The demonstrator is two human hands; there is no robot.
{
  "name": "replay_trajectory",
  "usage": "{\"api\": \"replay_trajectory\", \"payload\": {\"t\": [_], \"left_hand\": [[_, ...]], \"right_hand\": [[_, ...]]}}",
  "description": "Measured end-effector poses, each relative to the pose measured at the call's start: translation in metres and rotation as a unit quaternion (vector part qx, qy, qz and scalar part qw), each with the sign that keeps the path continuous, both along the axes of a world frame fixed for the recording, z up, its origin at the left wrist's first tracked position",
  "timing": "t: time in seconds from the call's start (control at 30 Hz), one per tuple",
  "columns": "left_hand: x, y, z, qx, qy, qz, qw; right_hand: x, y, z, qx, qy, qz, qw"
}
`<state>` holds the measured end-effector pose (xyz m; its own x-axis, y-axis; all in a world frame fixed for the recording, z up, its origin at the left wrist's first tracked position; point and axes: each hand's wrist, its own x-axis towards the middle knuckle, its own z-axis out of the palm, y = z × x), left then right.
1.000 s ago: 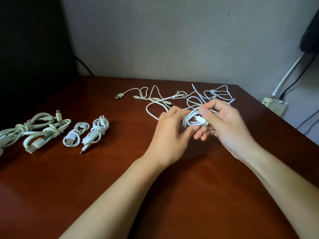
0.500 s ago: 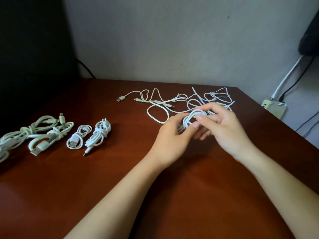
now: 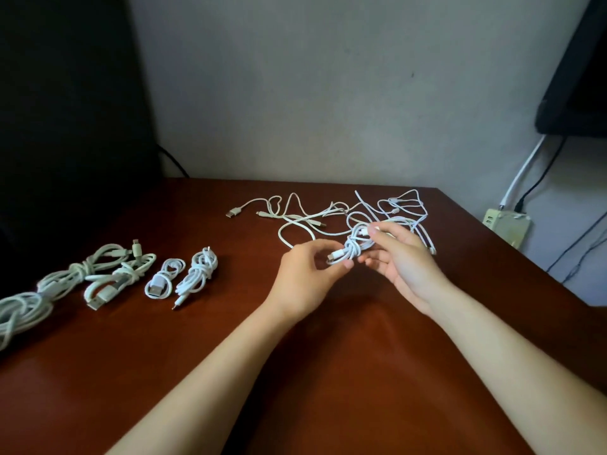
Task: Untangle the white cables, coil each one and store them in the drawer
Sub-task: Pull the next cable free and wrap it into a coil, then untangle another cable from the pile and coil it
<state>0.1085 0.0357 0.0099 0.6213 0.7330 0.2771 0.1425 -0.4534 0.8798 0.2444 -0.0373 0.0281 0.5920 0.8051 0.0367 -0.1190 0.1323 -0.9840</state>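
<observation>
**Hands.** Left hand (image 3: 307,274): thumb and forefinger pinch the plug end of a small white coiled cable (image 3: 354,247). Right hand (image 3: 405,257): fingers curled, thumb and fingertips gripping the upper end of the same coil. The coil is held between both hands just above the table.

**Surface.** Glossy reddish-brown wooden table (image 3: 345,359), both forearms extended over it.
- Just beyond the hands, towards the far edge: loose tangle of thin white cables (image 3: 317,221), spread flat, plugs showing.
- Well to the left, in a row: thin white knotted bundle (image 3: 200,274); beside it a small white ring-shaped coil (image 3: 162,282); then a thicker off-white bundle (image 3: 118,280); then a large off-white bundle (image 3: 62,279) running to the picture's left edge.

**Room.** Plain grey wall (image 3: 328,93) behind the table. Dark panel (image 3: 65,110) at left. At right, a beige power strip (image 3: 505,224) with a white conduit (image 3: 525,162) and a black cord (image 3: 542,172) rising from it towards a dark object (image 3: 578,77) in the upper corner.
</observation>
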Motion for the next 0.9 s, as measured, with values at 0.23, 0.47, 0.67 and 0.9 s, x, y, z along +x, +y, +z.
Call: {"api": "replay_trajectory", "payload": {"t": [0.23, 0.47, 0.67, 0.9], "left_hand": [[-0.057, 0.012, 0.015, 0.155, 0.065, 0.049, 0.985], [-0.144, 0.013, 0.016, 0.192, 0.102, 0.144, 0.965], [-0.222, 0.013, 0.014, 0.211, 0.149, 0.201, 0.945], [-0.290, 0.019, 0.016, 0.240, 0.220, 0.202, 0.924]], "right_hand": [[-0.036, 0.017, 0.014, -0.007, 0.021, 0.092, 0.995], [-0.109, 0.042, 0.023, -0.035, -0.134, 0.184, 0.973], [-0.177, 0.065, 0.018, -0.046, -0.213, 0.239, 0.946], [-0.233, 0.082, 0.007, -0.068, -0.403, 0.252, 0.877]]}}
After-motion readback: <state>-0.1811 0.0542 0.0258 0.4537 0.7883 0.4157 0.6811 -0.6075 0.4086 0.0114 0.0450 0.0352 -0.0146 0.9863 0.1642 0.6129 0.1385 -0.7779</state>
